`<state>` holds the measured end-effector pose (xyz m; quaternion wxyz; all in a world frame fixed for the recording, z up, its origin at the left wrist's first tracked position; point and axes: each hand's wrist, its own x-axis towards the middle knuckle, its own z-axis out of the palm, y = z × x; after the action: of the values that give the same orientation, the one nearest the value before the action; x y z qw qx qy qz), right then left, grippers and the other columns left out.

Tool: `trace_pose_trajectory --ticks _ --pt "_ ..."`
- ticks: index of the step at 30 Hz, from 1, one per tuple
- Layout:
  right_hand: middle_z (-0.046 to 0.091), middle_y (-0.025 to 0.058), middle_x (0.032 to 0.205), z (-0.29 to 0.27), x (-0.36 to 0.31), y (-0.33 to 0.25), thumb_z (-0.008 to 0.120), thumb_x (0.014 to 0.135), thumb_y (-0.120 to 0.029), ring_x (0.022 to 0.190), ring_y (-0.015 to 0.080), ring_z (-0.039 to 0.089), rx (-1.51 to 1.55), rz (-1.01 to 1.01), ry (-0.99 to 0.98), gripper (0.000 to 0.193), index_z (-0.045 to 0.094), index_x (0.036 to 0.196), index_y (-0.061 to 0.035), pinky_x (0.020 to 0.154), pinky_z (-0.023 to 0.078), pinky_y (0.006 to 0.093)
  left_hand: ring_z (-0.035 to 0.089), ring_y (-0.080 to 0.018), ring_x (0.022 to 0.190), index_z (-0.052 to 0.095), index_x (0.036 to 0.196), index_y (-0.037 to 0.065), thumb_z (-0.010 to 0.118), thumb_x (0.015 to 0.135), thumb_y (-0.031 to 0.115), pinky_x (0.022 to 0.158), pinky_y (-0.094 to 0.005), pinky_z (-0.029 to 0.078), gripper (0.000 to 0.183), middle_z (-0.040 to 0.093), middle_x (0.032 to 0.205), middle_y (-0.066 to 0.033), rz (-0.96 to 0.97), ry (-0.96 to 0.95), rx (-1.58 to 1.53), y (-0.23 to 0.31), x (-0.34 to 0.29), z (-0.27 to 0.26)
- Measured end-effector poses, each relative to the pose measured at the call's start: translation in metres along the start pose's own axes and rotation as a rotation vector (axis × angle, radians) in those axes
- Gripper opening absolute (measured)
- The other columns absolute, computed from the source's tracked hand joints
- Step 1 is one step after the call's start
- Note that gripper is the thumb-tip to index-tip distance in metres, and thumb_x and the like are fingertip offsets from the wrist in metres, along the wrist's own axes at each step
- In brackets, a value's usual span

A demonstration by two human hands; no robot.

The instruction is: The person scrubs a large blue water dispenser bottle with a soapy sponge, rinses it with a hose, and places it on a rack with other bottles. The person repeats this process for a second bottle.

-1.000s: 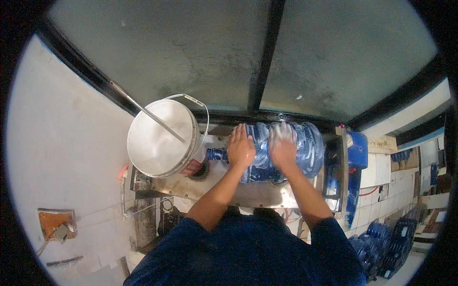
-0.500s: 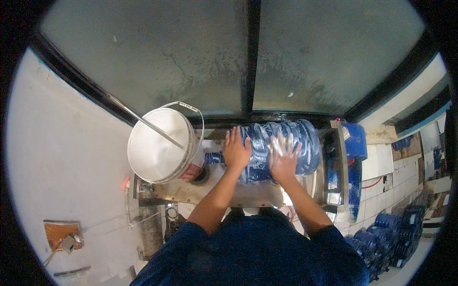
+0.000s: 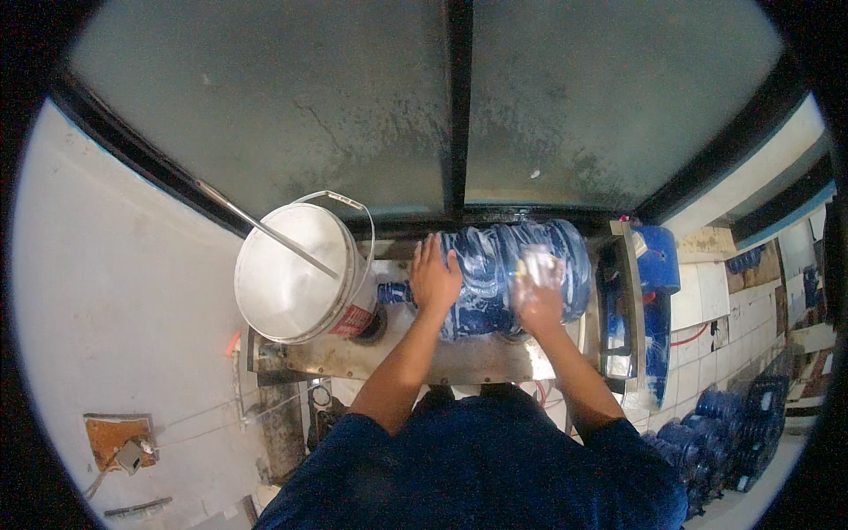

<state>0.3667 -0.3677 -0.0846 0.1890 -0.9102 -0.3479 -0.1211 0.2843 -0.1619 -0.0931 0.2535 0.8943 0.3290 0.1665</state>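
Observation:
A large blue water jug [image 3: 481,269] lies on its side on a metal stand [image 3: 406,360], its neck toward the left and white suds streaked over its body. My left hand [image 3: 435,276] rests open on the jug's shoulder, near the neck, fingers stretched out. Farther right, my right hand [image 3: 538,291] presses on the jug's body. Its fingers are blurred and coated in foam. Something pale with a yellowish edge shows at them, too smeared to name.
At the left end of the stand a tilted white bucket [image 3: 287,283] has a raised wire handle and a long metal rod [image 3: 265,228] leaning out. Dark-framed frosted panes [image 3: 353,115] rise behind. More blue jugs [image 3: 707,433] stand on the floor at lower right, beside a tiled wall.
My right hand has slid a little to the right along the jug, and its fingers are now blurred. My left hand stays at the shoulder. The suds' pattern on the jug has changed.

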Motion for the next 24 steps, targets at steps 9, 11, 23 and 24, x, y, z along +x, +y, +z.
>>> trace_pose_trajectory --ticks 9,11,23,24 --pt "0.055 0.0211 0.143 -0.001 0.14 0.086 0.043 0.1 -0.042 0.144 0.0444 0.036 -0.284 0.216 -0.711 0.054 0.065 0.129 -0.0021 0.118 0.015 0.0671 0.04 -0.0361 0.143 0.049 0.145 0.006 0.052 0.099 0.03 0.118 -0.045 0.033 0.052 0.048 0.152 -0.0133 0.037 0.002 -0.001 0.007 -0.002 0.002" --pt "0.061 0.0207 0.137 0.008 0.146 0.072 0.042 0.1 -0.044 0.141 0.0429 0.041 -0.125 0.274 -0.772 0.054 0.066 0.129 -0.0042 0.118 0.017 0.0658 0.041 -0.0363 0.142 0.049 0.145 0.006 0.052 0.099 0.03 0.117 -0.0446 0.033 0.052 0.049 0.151 -0.0138 0.021 -0.001 -0.012 0.011 -0.002 -0.001" --pt "0.071 0.0168 0.119 -0.02 0.095 0.089 0.053 0.098 -0.04 0.107 0.0381 0.07 -0.195 0.568 -0.355 0.043 0.068 0.121 -0.0071 0.09 0.057 0.0473 0.042 -0.0386 0.141 0.048 0.145 0.003 0.055 0.097 0.029 0.118 -0.0453 0.032 0.055 0.049 0.15 -0.0177 0.104 0.018 -0.029 -0.003 -0.005 -0.005" --pt "0.07 0.0171 0.122 -0.014 0.114 0.092 0.054 0.097 -0.044 0.11 0.0374 0.069 -0.217 0.555 -0.452 0.047 0.069 0.121 -0.0068 0.091 0.057 0.0471 0.041 -0.0389 0.142 0.047 0.146 0.002 0.056 0.097 0.028 0.118 -0.0465 0.031 0.057 0.048 0.151 -0.0185 0.148 0.026 -0.053 -0.004 -0.009 -0.005"
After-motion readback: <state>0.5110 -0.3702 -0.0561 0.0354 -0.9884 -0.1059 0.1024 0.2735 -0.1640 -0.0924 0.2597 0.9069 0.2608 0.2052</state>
